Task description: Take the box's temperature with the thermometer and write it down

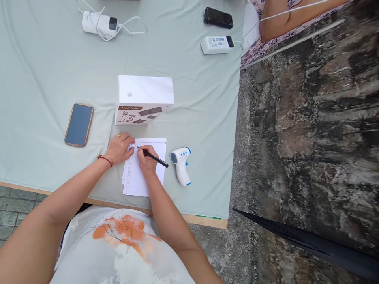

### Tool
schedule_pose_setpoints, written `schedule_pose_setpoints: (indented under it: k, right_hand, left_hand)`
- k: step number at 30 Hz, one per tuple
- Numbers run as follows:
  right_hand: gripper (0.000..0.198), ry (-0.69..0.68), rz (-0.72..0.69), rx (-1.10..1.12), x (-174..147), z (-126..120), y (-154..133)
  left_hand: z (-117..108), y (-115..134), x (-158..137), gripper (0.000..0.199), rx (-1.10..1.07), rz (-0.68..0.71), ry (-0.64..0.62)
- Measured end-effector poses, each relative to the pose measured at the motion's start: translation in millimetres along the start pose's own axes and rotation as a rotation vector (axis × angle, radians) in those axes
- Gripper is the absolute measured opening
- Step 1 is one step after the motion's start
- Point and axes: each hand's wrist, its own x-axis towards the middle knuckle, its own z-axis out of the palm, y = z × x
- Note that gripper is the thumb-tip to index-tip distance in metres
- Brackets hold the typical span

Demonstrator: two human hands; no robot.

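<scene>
A black pen (155, 158) is gripped in my right hand (147, 159), its tip down near the top of a white sheet of paper (158, 173). Small handwritten marks run in columns along the left side of the sheet, and another sheet's edge shows beneath it. My left hand (121, 148) rests on the upper left corner of the paper, thumb apart from the fingers, holding nothing. Just beyond the paper stands a white box (145, 94) printed "Super Meal". To the right of my right hand lies a white and blue infrared thermometer (181, 165).
A smartphone (79, 125) lies at the left on the pale green tablecloth (204, 118). Farther back are a white power bank (99, 24) with a cable, a black device (218, 18) and another white power bank (217, 44). Another person's arm (274, 17) shows at the top right, beside a stone wall (310, 130).
</scene>
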Motion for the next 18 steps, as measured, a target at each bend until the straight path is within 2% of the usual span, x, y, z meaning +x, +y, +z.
schedule_pose_setpoints:
  k: [18]
  right_hand:
    - [0.019, -0.010, -0.017, -0.026, 0.2, 0.0, 1.2]
  left_hand:
    - [0.3, -0.4, 0.0, 0.019, -0.009, -0.005, -0.012]
